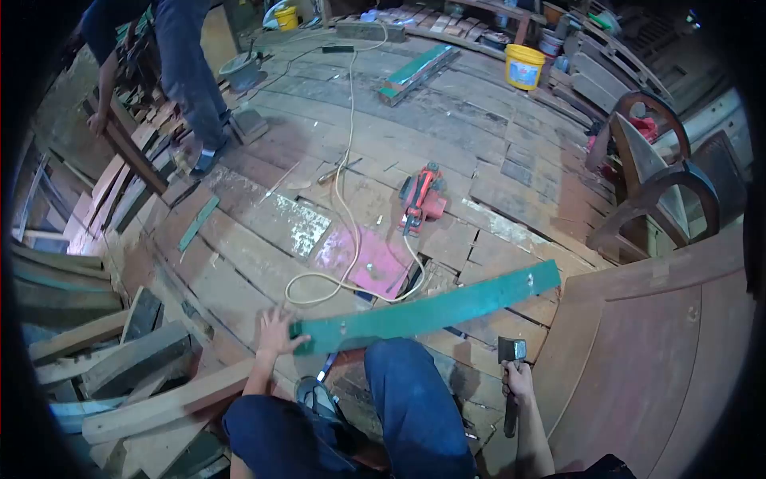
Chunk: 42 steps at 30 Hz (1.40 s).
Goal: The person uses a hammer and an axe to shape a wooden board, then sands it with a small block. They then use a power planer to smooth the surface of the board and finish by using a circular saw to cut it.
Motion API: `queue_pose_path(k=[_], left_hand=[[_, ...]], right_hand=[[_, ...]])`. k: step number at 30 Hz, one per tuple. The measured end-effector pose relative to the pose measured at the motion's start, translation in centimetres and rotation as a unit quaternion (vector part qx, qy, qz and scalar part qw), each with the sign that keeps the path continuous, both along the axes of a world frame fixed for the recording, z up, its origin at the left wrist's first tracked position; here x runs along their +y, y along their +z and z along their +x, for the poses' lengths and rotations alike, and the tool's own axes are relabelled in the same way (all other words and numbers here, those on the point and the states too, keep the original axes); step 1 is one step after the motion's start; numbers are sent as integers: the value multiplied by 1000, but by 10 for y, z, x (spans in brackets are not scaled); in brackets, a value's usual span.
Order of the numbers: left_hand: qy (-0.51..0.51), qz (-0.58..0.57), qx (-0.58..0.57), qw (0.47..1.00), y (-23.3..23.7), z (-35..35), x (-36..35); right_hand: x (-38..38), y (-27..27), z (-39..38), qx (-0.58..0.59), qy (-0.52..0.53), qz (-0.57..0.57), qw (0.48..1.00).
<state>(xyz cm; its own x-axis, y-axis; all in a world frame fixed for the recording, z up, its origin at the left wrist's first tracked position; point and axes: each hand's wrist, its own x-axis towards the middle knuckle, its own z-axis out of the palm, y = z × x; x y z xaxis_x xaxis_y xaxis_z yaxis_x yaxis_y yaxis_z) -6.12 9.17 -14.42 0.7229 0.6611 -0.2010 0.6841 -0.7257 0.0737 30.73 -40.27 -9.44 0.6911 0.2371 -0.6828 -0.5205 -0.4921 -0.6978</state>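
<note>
A long green-painted plank [431, 310] lies slantwise in front of my knees, its near edge overlapped by one knee. My left hand [278, 334] is at the plank's left end, fingers spread, with the thumb over the corner. Off to the right of my legs, my right hand [520, 381] grips a hammer [511, 350] by its handle, head upward, below the plank's right end. Past the plank, a red corded power tool [421, 199] rests on the floorboards, its pale cable [349, 199] looped beside a pink-painted patch [369, 259].
Stacked timber offcuts [144, 351] crowd my left side. A wooden panel [638, 343] and curved wooden frames [662, 184] stand at right. Farther off are a yellow bucket [524, 68] and a green-topped board [419, 72]. Another person [187, 72] holds an upright board [128, 148].
</note>
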Motion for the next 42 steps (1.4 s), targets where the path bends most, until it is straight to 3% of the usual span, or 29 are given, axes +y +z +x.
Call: queue_pose_path(k=[2,7,11,17,21,23,25,27,29,32,36,42], left_hand=[[35,-32,-93,994,-11,-4,5],[-91,-2,-53,994,-23,-15,-15],[-83,-72,-8,994,-14,-14,-16],[-43,-86,10,995,-25,-11,-18],[-16,-99,-23,995,-18,-23,-55],[-7,-97,-44,994,-18,-29,-62],[-12,-92,-43,995,-20,-29,-62],[-6,-89,-46,995,-23,-31,-62],[-3,-106,-42,993,-21,-31,-61],[-5,-121,-41,992,-18,-33,-58],[-2,-102,-42,994,-29,-36,-60],[0,-137,-48,989,-24,-36,-57]], right_hand=[[1,0,-4,5,-16,-7,1000],[17,-2,4,12,38,7,999],[49,-5,12,35,82,35,995],[182,24,5,-24,186,105,977],[284,4,-3,-115,336,116,928],[340,-15,-13,-316,420,108,844],[399,-39,-23,-328,469,68,817],[453,-51,-46,-409,479,77,773],[493,-17,-81,-399,503,23,766],[555,-67,-102,-424,511,-26,747],[602,-62,-133,-348,498,-94,789],[642,-102,-140,-402,449,-105,791]])
